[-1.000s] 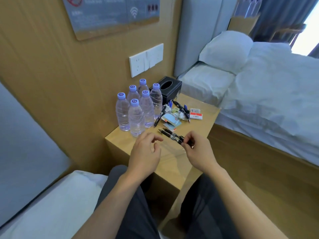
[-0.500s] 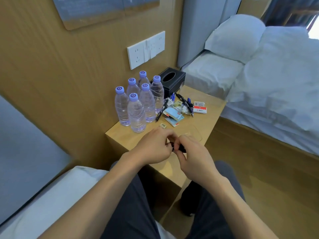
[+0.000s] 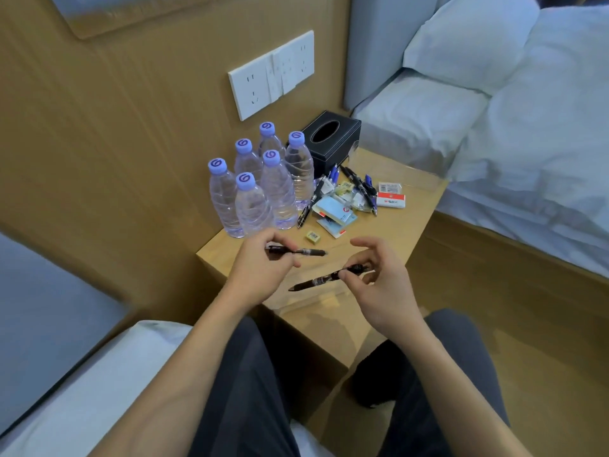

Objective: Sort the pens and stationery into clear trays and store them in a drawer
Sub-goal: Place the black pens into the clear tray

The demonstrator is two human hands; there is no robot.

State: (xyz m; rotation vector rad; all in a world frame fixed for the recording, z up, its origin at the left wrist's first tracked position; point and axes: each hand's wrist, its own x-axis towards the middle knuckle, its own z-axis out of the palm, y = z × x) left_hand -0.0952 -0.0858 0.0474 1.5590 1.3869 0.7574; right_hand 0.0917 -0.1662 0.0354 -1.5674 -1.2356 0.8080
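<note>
Two hands, each holding one dark pen above the near end of the surface.

The left hand (image 3: 260, 262) pinches a dark pen (image 3: 303, 251) between its thumb and curled fingers, with the pen nearly level and pointing right. The right hand (image 3: 382, 285) pinches a second dark pen (image 3: 319, 281) near its upper end with thumb and forefinger, its other fingers loosely spread, and this pen slopes down to the left. The two pens are apart. Past them, mid-surface (image 3: 395, 232), lies a heap of pens and stationery (image 3: 339, 206). A small yellow packet (image 3: 312, 236) sits just in front of the heap and a red-and-white eraser box (image 3: 390, 199) just beside it on the right. Six water bottles (image 3: 263, 192) stand along the left edge and a black tissue box (image 3: 333, 140) at the far edge. What looks like a clear tray (image 3: 418, 176) sits at the far right corner.
</note>
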